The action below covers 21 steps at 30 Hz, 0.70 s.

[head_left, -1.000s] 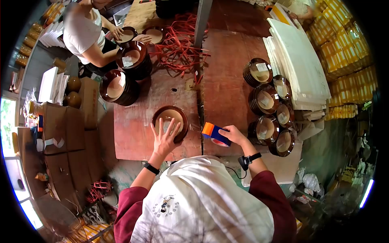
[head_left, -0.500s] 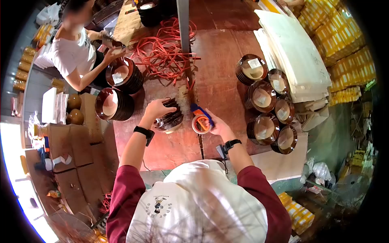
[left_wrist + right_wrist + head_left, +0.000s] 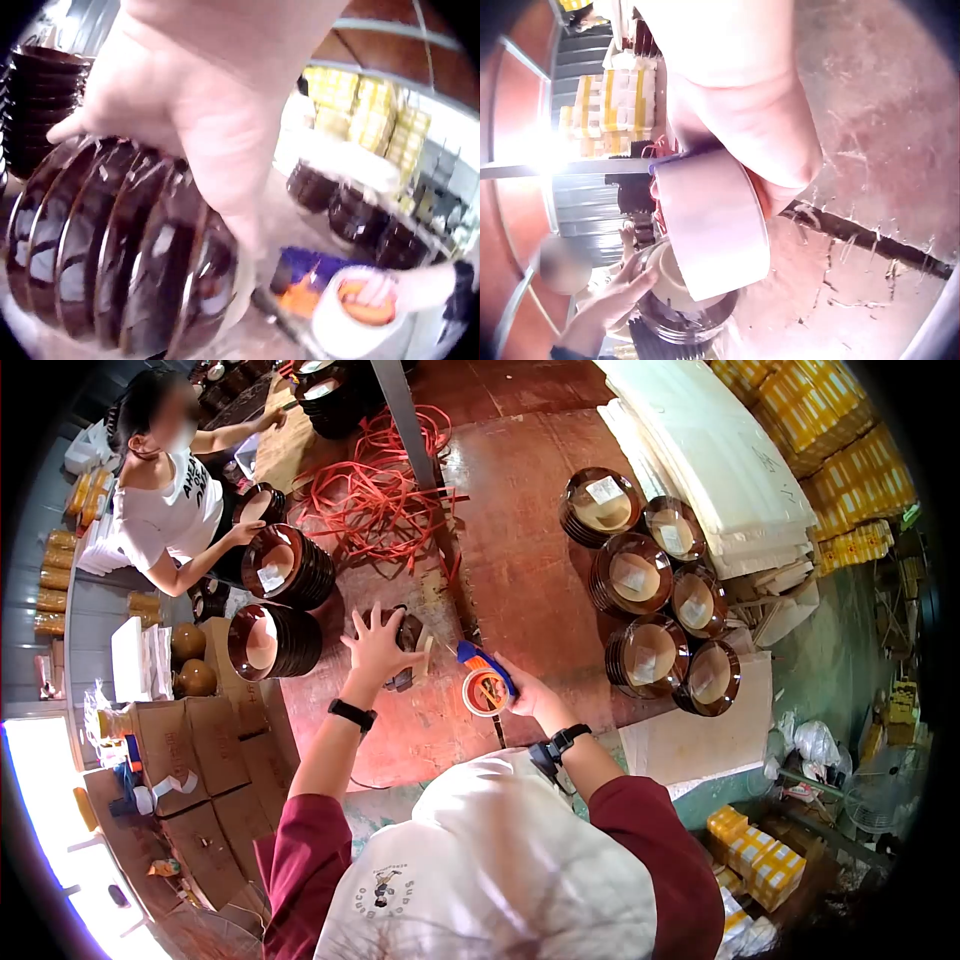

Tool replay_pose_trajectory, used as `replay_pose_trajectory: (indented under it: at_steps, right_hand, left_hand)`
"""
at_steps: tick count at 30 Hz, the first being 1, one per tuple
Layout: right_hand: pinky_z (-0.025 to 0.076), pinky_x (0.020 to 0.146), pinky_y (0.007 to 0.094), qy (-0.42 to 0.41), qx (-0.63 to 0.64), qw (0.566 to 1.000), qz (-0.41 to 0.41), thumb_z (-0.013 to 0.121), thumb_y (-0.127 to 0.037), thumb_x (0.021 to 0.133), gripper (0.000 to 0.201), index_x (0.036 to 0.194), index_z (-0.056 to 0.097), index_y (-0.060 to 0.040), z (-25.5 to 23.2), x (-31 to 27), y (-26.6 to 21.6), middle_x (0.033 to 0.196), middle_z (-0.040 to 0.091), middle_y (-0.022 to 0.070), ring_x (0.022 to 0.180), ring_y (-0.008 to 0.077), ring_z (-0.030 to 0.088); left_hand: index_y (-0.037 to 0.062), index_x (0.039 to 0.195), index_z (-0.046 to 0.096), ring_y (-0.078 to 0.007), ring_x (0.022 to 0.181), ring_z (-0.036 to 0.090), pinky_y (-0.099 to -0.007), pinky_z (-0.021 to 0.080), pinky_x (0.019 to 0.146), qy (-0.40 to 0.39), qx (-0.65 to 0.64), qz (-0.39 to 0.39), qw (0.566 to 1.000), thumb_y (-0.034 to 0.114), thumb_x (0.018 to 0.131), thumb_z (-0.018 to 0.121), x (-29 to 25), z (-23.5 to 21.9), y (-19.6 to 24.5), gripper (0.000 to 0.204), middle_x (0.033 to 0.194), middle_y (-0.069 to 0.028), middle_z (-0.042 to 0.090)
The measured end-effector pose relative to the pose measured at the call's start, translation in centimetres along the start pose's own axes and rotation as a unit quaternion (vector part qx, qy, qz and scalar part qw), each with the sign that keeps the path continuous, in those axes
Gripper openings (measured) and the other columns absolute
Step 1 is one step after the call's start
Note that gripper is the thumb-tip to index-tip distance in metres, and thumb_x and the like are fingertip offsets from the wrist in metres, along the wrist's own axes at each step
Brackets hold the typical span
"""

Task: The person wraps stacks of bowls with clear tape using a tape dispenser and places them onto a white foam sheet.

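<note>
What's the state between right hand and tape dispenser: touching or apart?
Touching. The left wrist view shows the right hand gripping the tape dispenser, fingers on its orange centre.

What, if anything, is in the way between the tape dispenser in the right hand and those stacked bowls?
No separate object visibly blocks the gap between the tape dispenser and the bowls; tabletop shows there. The left hand is spread over them, its thumb on the dispenser's side.
</note>
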State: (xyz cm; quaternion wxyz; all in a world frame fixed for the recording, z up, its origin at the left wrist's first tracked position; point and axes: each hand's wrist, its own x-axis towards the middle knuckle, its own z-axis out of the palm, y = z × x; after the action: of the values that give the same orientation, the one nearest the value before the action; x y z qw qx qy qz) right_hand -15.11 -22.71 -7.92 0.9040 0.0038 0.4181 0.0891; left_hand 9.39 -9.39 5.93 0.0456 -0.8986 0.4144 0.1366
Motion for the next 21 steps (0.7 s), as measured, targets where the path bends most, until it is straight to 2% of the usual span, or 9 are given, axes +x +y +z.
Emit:
replay_pose_trajectory:
  at_steps: [4,8,10,11,14,15,16,18,21]
  right_hand:
    - [0.045,0.039,0.019,-0.026,-0.04,0.997,-0.066,0.066,-0.048,0.097,0.039,0.092,0.067,-0.0086,-1.2,1.4,0.6,0.071,0.065,-0.0002,0.048,0.0083,0.057]
    - [0.04,0.039,0.0199,0.007,-0.141,0.983,-0.118,0.062,-0.047,0.1,0.038,0.095,0.068,-0.0095,-1.8,1.2,1.2,0.071,0.064,-0.0015,0.049,0.0088,0.055]
    - [0.046,0.045,0.0191,0.037,-0.09,0.99,-0.105,0.062,-0.046,0.1,0.036,0.096,0.068,-0.0103,-0.6,-1.2,1.9,0.072,0.064,-0.0025,0.055,0.0071,0.058]
    - [0.048,0.047,0.0194,0.04,-0.075,0.993,-0.086,0.062,-0.046,0.1,0.036,0.096,0.068,-0.0103,-0.1,-2.8,1.9,0.072,0.064,-0.0027,0.057,0.0064,0.058]
    - [0.056,0.055,0.0223,-0.047,-0.053,0.997,-0.039,0.062,-0.045,0.1,0.037,0.101,0.069,-0.0091,-3.2,-2.7,1.6,0.078,0.068,-0.0009,0.061,0.0071,0.062]
    - [0.056,0.055,0.022,-0.038,-0.045,0.998,-0.036,0.062,-0.045,0.1,0.037,0.102,0.069,-0.0088,-2.6,-3.2,1.5,0.079,0.068,-0.0006,0.062,0.0075,0.063]
    - [0.057,0.056,0.0217,-0.027,-0.036,0.998,-0.033,0.062,-0.045,0.1,0.037,0.102,0.069,-0.0086,-2.3,-3.6,1.3,0.079,0.069,-0.0003,0.063,0.0079,0.064]
    - [0.056,0.055,0.0202,-0.051,-0.011,0.999,-0.015,0.062,-0.046,0.1,0.038,0.103,0.069,-0.0083,-4.7,-2.2,1.1,0.08,0.069,0.0,0.062,0.0084,0.064]
    - [0.055,0.053,0.0182,-0.021,-0.017,0.999,-0.032,0.062,-0.046,0.099,0.038,0.103,0.068,-0.0084,-2.1,-4.9,1.4,0.079,0.067,-0.0005,0.061,0.0078,0.063]
  left_hand:
    - [0.0257,0.145,0.05,-0.0512,0.136,0.036,-0.0693,0.043,0.098,-0.046,-0.074,-0.036,0.996,0.062,0.061,0.082,1.3,-0.2,0.0,0.097,0.149,-0.0133,0.042]
    - [0.019,0.143,0.055,-0.0456,0.136,0.046,-0.0575,0.045,0.103,-0.109,-0.124,-0.2,0.966,0.074,0.066,0.069,3.0,-1.0,0.1,0.095,0.146,-0.0165,0.05]
    - [0.0136,0.141,0.057,-0.0409,0.133,0.053,-0.051,0.045,0.106,-0.151,-0.205,-0.247,0.935,0.075,0.067,0.066,5.4,1.3,-2.9,0.097,0.144,-0.0195,0.055]
    - [0.0052,0.138,0.059,-0.0366,0.128,0.059,-0.0432,0.044,0.108,-0.187,-0.258,-0.206,0.925,0.073,0.069,0.065,6.0,1.5,-3.6,0.097,0.138,-0.0263,0.058]
    - [0.0062,0.144,0.053,-0.0374,0.141,0.046,-0.0574,0.035,0.113,-0.203,-0.213,-0.255,0.921,0.073,0.073,0.063,6.6,2.2,-2.4,0.098,0.149,-0.0269,0.048]
    - [0.015,0.15,0.047,-0.0391,0.151,0.026,-0.0735,0.025,0.109,-0.125,-0.04,-0.339,0.931,0.07,0.076,0.063,4.7,-1.1,3.2,0.094,0.158,-0.0221,0.038]
    - [0.0202,0.153,0.043,-0.0423,0.152,0.018,-0.0814,0.02,0.103,-0.03,0.007,-0.141,0.989,0.066,0.073,0.071,4.0,0.3,2.6,0.096,0.162,-0.0134,0.032]
    - [0.0218,0.145,0.053,-0.0421,0.143,0.034,-0.0767,0.026,0.104,-0.098,-0.084,0.214,0.968,0.058,0.068,0.079,2.9,0.8,1.5,0.089,0.154,-0.0085,0.045]
    - [0.0214,0.133,0.064,-0.0411,0.137,0.042,-0.0666,0.032,0.108,-0.124,0.019,0.268,0.955,0.049,0.069,0.084,1.0,-2.2,3.2,0.072,0.144,-0.0133,0.052]
